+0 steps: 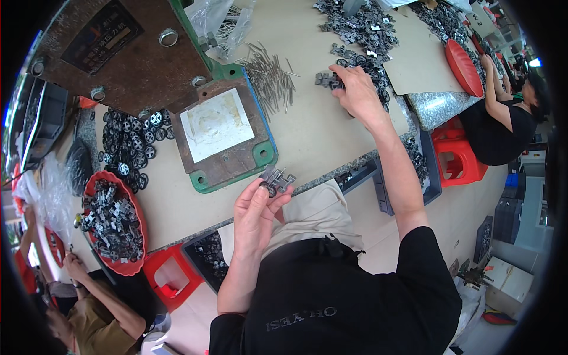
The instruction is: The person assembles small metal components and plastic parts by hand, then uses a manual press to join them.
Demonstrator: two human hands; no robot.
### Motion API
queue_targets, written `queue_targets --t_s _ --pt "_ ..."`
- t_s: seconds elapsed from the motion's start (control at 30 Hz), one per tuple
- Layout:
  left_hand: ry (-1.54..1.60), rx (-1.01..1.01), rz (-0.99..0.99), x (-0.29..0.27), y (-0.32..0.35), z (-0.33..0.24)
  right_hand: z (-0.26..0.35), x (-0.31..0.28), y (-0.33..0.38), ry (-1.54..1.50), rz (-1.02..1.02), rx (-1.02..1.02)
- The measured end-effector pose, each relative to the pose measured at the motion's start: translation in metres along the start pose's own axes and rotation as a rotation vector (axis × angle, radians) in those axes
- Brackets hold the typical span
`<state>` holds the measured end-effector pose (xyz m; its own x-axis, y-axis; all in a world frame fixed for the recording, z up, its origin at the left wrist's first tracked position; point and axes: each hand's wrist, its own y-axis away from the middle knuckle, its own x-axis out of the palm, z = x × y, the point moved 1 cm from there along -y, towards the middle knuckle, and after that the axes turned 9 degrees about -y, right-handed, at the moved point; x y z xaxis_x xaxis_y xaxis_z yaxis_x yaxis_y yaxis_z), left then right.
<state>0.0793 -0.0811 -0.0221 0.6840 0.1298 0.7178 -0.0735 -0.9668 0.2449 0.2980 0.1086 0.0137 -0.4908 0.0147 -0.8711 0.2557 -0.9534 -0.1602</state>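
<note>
My left hand is closed on a small grey plastic toy-car chassis with a black wheel, raised beside the front corner of a green-edged press. Farther off, my right hand bends over the worktable, its thumb and forefinger around another grey chassis piece. Just beyond it lies a heap of similar grey parts mixed with black wheels. Whether that second piece is lifted off the table cannot be made out.
The press carries a white pad. Thin metal pins are strewn beside it, black wheels to its left. A red basket holds grey parts. Grey crates and red stools stand below; co-workers sit on both sides.
</note>
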Motion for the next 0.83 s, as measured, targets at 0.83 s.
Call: queue_targets --t_s 0.83 --pt "-0.078 -0.038 -0.011 0.0 -0.002 0.005 0.016 0.012 0.041 -0.612 0.106 0.071"
